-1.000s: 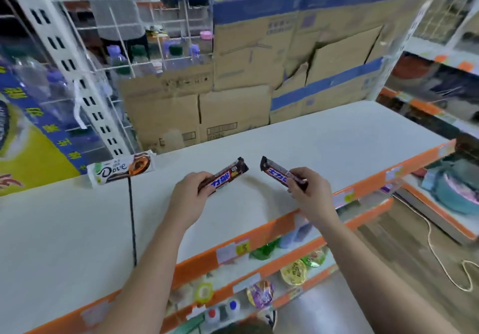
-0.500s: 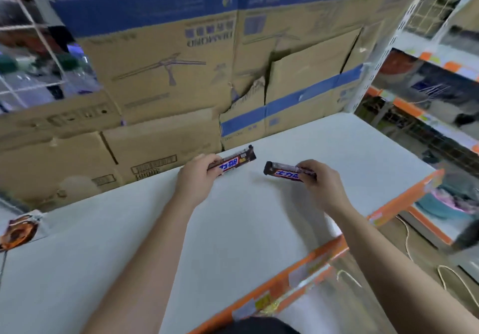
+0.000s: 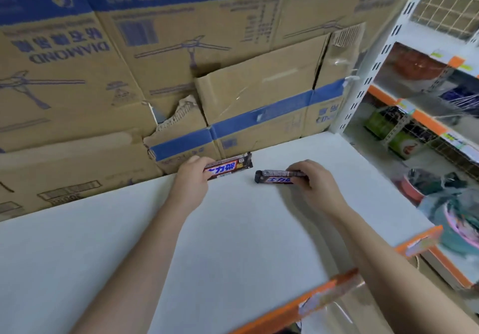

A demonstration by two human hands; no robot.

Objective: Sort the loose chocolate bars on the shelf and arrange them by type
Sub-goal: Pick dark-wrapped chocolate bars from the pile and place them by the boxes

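My left hand [image 3: 192, 178] grips one end of a brown Snickers-type bar [image 3: 230, 167] with blue lettering, held close to the cardboard boxes at the back of the white shelf [image 3: 233, 243]. A second bar of the same kind [image 3: 274, 177] is in my right hand [image 3: 315, 180], which holds its right end while the left end points toward the first bar. The two bars are a short gap apart, roughly in line, low over the shelf surface. Whether they touch the shelf I cannot tell.
Stacked cardboard boxes [image 3: 181, 69] with blue bands wall off the back of the shelf. The orange front edge [image 3: 337, 292] runs at lower right. A white perforated upright [image 3: 375, 56] stands at the right, with more shelving and goods [image 3: 414, 126] beyond.
Both hands have carried their bars farther back and to the right along the shelf, close to the boxes. The Dove bar at the left has dropped out of view.
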